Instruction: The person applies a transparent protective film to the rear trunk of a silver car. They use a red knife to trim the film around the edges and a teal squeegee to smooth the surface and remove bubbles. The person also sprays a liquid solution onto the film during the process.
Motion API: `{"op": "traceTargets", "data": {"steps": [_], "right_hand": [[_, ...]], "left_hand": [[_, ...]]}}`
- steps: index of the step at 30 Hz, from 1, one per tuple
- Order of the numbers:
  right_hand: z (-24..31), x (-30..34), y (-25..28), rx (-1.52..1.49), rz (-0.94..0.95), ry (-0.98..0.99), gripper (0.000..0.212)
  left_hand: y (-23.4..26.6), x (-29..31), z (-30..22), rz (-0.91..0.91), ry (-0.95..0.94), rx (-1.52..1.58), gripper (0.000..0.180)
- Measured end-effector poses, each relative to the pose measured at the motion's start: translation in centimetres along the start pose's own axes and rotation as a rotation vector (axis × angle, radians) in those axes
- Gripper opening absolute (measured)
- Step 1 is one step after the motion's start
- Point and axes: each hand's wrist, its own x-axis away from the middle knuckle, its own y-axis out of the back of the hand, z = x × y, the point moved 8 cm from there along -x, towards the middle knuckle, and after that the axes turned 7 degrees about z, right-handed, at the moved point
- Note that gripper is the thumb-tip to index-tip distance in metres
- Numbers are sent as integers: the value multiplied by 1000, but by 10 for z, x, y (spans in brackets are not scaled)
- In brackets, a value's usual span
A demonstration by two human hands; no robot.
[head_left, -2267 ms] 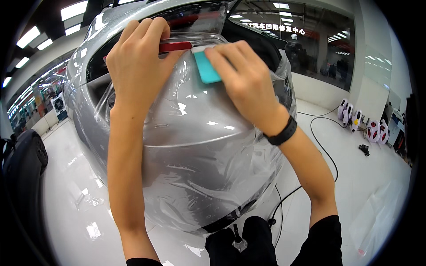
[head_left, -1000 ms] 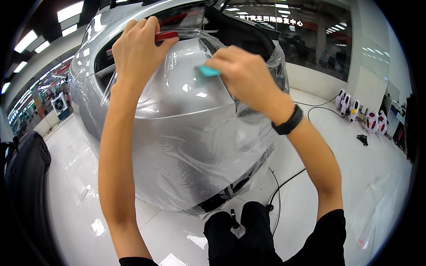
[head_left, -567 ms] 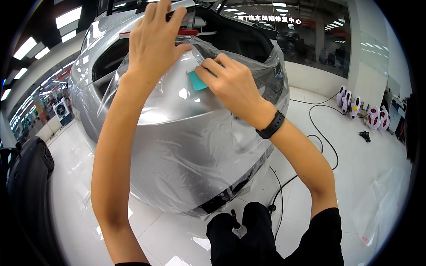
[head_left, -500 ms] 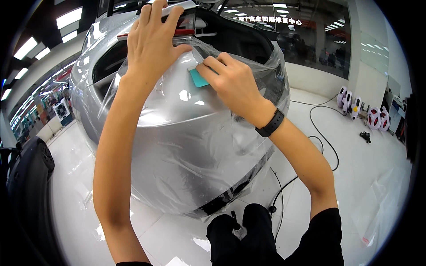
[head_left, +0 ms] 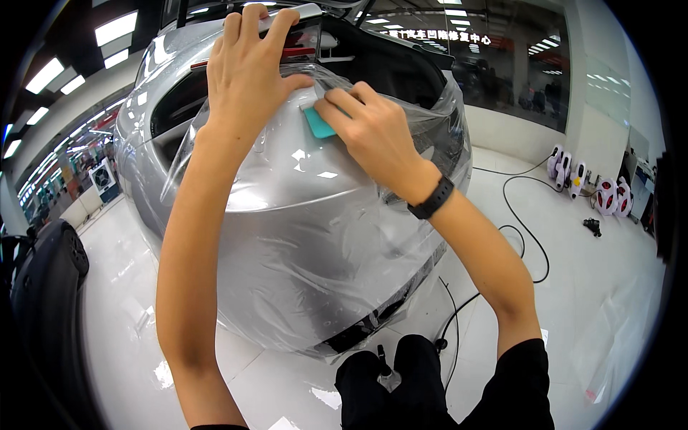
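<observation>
A silver car's rear body [head_left: 279,175] fills the middle, with clear film [head_left: 301,269] draped over it, smooth higher up and wrinkled below. My right hand [head_left: 373,132], wearing a black wristband, pinches a teal squeegee [head_left: 319,125] and holds it against the filmed panel. My left hand [head_left: 251,72] rests higher up, fingers spread and thumb stretched toward the squeegee. Its fingertips reach the upper edge beside a red lamp strip [head_left: 297,51]. Whether those fingers also press on film there, I cannot tell.
The car's dark rear opening [head_left: 390,61] lies beyond my right hand. Loose film bunches at the right corner. Black cables [head_left: 537,244] run over the white floor, near white-and-red equipment [head_left: 607,196]. A dark car [head_left: 50,301] stands at left; a spray bottle [head_left: 387,369] shows between my legs.
The view has shifted slightly, so the car appears a little lower and farther right. The squeegee sits slightly farther up the panel. My left hand keeps its spread pose.
</observation>
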Motion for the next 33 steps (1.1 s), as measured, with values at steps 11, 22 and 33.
{"op": "traceTargets", "data": {"steps": [11,22,33], "right_hand": [[-17,14,4,-128,-39,26,26],[-47,3,4,53,33,-98,20],[-10,14,3,-124,245,-49,48]], "left_hand": [[-3,-1,0,5,-11,5,75],[1,-1,0,-12,-51,-36,75],[11,69,-49,70,-192,-123,53]]}}
